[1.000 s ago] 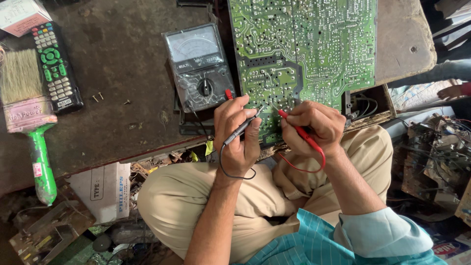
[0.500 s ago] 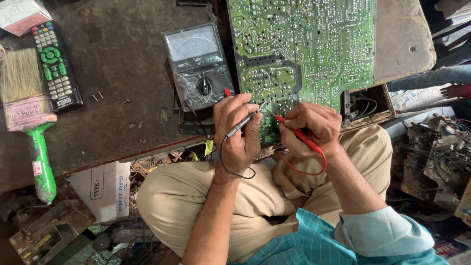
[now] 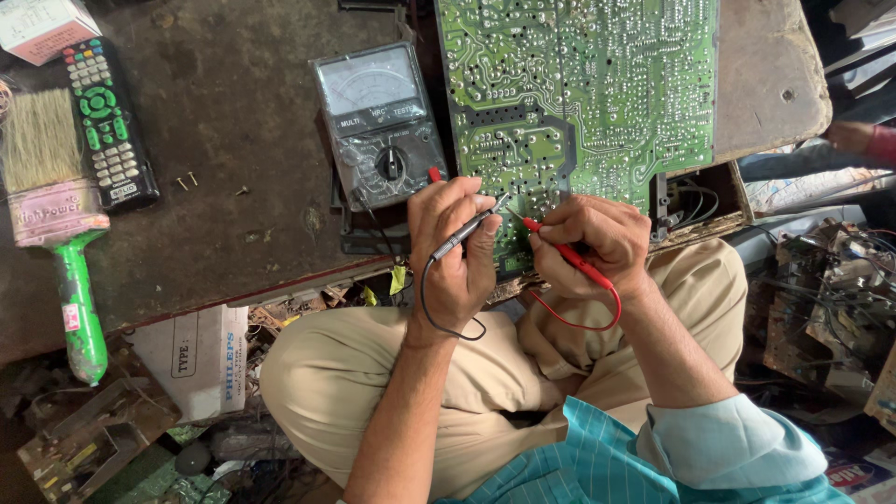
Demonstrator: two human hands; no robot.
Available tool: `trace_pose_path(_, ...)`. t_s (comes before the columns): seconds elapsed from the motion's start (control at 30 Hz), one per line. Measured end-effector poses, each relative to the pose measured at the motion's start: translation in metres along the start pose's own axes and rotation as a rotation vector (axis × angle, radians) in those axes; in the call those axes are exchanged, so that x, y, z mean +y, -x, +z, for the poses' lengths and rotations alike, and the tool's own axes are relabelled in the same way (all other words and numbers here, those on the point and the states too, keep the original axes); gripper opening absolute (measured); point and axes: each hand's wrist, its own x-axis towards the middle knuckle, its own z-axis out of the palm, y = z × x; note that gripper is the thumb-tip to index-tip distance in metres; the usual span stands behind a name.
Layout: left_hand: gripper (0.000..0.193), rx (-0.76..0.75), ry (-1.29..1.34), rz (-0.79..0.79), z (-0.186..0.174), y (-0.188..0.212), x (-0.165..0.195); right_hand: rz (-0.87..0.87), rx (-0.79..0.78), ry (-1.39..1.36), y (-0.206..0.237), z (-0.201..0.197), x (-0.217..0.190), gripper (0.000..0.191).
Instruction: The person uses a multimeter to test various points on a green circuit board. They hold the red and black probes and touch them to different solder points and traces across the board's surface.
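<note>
I have both probes down on the large green printed circuit board (image 3: 597,103), solder side up, which lies on the dark, scuffed tabletop (image 3: 233,121) with its near edge over my lap. To do this step well, I judge each tip should sit squarely on one solder pad, touching no neighbour, since the joints are packed close here. I would rest the heels of my hands against the board's edge so the tips don't skate, and glance at the dial without lifting either probe.

The board is crowded with pale traces and silvery solder dots. Just left of it, nearly touching, lies the grey analogue multimeter (image 3: 378,121) with its white scale window and black rotary knob; I cannot read where the needle stands.

My left hand (image 3: 457,252) has its grip closed around the slim black test probe (image 3: 464,233), held like a pen, its metal tip angled up to the board's lower left part. A black lead loops below the wrist. My right hand (image 3: 588,243) pinches the red test probe (image 3: 560,250) tightly, tip pointing left, very close to the black one; the red lead curls under that wrist.

Well apart, at the tabletop's left, lie a black remote control (image 3: 107,121) and a green-handled paintbrush (image 3: 56,215).
</note>
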Motion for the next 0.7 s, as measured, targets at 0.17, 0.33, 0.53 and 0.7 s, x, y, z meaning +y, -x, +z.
trace_pose_path(0.17,0.018,-0.007,-0.017,0.013,-0.0024,-0.0017,0.0012,-0.001,0.005,0.003,-0.0001,0.0,-0.0003,0.019)
trace_pose_path(0.33,0.015,-0.016,-0.004,-0.001,-0.0048,-0.0032,0.0031,0.006,0.004,-0.013,-0.0013,0.0015,-0.0006,0.019)
trace_pose_path(0.53,0.015,-0.024,0.0,-0.001,-0.0042,-0.005,0.0036,0.021,0.012,-0.001,-0.0021,0.0009,-0.0023,0.02)
trace_pose_path(0.7,0.016,-0.025,0.0,0.003,-0.0037,-0.0046,0.0031,0.046,0.04,0.01,-0.0019,0.0011,-0.0035,0.019)
